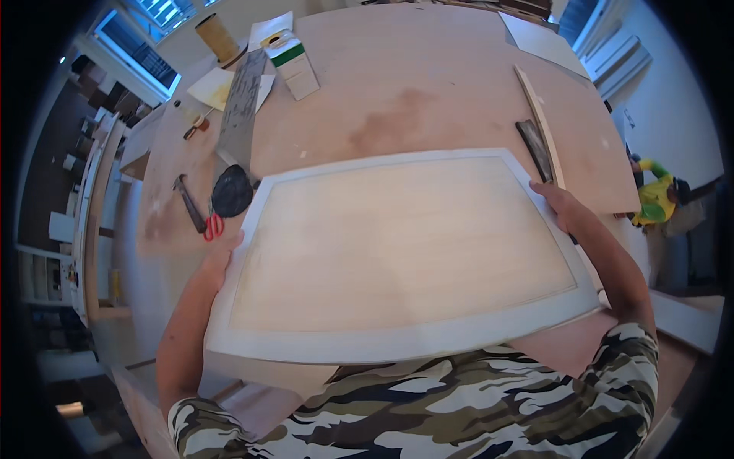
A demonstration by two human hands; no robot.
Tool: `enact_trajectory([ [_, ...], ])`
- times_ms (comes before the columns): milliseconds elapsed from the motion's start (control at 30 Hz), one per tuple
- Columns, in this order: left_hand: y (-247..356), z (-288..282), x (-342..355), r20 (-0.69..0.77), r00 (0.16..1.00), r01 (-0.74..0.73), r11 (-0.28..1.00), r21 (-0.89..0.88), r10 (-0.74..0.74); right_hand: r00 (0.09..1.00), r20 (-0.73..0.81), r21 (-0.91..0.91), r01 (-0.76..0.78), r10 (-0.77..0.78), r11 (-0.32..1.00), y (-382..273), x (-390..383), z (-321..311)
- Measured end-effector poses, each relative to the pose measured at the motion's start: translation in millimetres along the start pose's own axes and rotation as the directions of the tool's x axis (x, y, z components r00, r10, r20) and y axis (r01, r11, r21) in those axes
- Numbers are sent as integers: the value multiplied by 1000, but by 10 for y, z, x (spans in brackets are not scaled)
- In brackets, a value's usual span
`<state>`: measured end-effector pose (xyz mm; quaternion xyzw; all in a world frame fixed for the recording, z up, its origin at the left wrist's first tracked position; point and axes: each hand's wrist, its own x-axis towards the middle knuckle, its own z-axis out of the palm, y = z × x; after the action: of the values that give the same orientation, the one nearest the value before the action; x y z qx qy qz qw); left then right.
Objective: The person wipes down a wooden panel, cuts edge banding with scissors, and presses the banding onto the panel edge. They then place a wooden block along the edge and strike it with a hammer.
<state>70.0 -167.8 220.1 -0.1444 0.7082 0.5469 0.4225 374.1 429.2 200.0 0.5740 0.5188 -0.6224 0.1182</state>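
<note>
A large rectangular panel (pixel 405 237), with a white frame around a pale wood-coloured middle, is tilted in front of my body above the table. My left hand (pixel 220 258) is closed on its left edge, with the thumb along the frame. At the upper right edge my right hand (pixel 556 203) grips the frame, thumb on top; the fingers underneath are hidden. Close to my left hand lie red-handled scissors (pixel 214 227), a hammer (pixel 189 205) and a black rounded object (pixel 232 191). Beyond my right hand are a dark-handled tool (pixel 534 150) and a narrow wooden strip (pixel 540 122).
The broad table (pixel 459 84) is dusty and stained. A grey board (pixel 242 107), a white-and-green carton (pixel 291 66) and a tan cylinder (pixel 217 38) stand or lie at the far left, near small bottles (pixel 200 122). Another person (pixel 657 197) in yellow and green is at far right.
</note>
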Motion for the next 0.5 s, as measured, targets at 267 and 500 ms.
enact_trajectory([
  [267,449,161,-32,-155,831,-549,834,-65,535,679,-296,-131,668,-672,733,-396,105,-433],
  [500,1106,241,204,-441,616,-780,431,-453,652,466,-467,463,853,-752,241,-968,-237,-332],
])
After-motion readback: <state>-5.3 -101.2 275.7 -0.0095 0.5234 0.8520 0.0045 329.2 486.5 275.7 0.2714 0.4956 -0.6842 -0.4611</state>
